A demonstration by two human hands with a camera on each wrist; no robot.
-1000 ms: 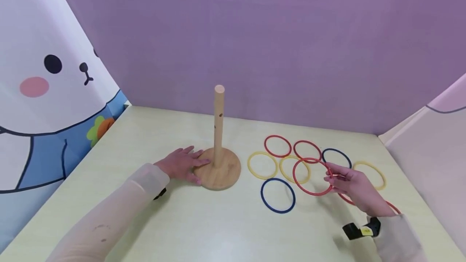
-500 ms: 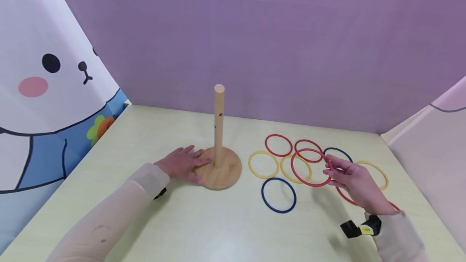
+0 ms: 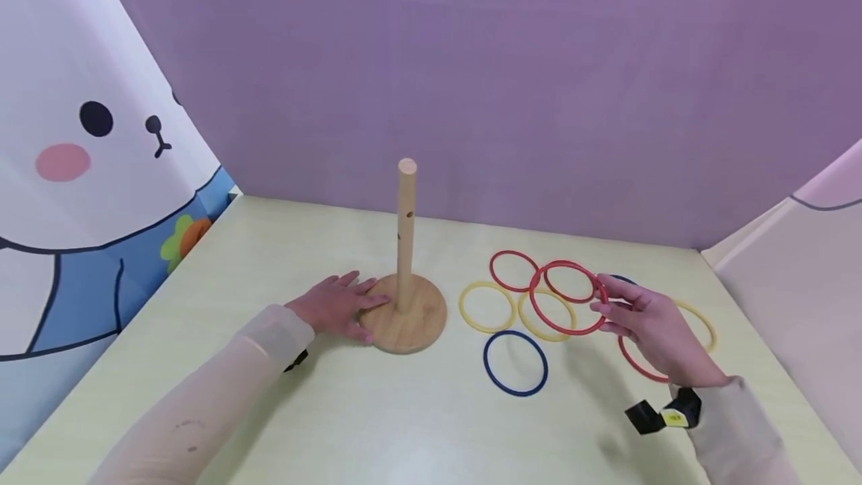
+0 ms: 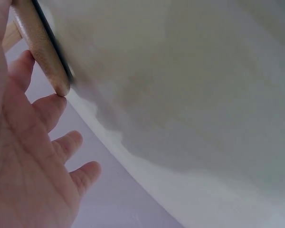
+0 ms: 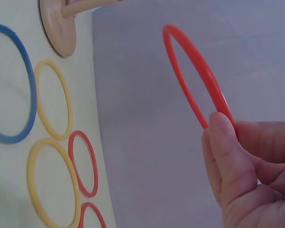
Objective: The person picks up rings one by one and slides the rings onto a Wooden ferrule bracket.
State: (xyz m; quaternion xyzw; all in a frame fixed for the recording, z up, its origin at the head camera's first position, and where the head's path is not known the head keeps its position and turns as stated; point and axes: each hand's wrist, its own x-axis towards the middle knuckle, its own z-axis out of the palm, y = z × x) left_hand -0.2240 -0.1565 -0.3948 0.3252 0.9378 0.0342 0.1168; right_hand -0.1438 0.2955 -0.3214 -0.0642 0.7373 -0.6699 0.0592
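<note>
My right hand (image 3: 646, 328) pinches the near right side of a red ring (image 3: 569, 333) between thumb and fingers. In the right wrist view that red ring (image 5: 199, 61) stands off the table, tilted. My left hand (image 3: 337, 307) rests with spread, straight fingers on the left edge of the round wooden base (image 3: 420, 320). From the base rises an upright wooden peg (image 3: 405, 238), with no ring on it. In the left wrist view the fingertips of my left hand (image 4: 33, 137) touch the rim of the base (image 4: 45, 52).
Right of the base lie yellow rings (image 3: 461, 313), red rings (image 3: 491, 268) and a blue ring (image 3: 486, 373). Another red ring (image 3: 636, 371), a yellow ring (image 3: 712, 335) and a blue ring lie partly hidden by my right hand. A purple cloth wall (image 3: 471, 96) stands behind the table.
My right hand has lifted the red ring and moved it away from me and slightly left, over the flat rings. My left hand has stayed on the base.
</note>
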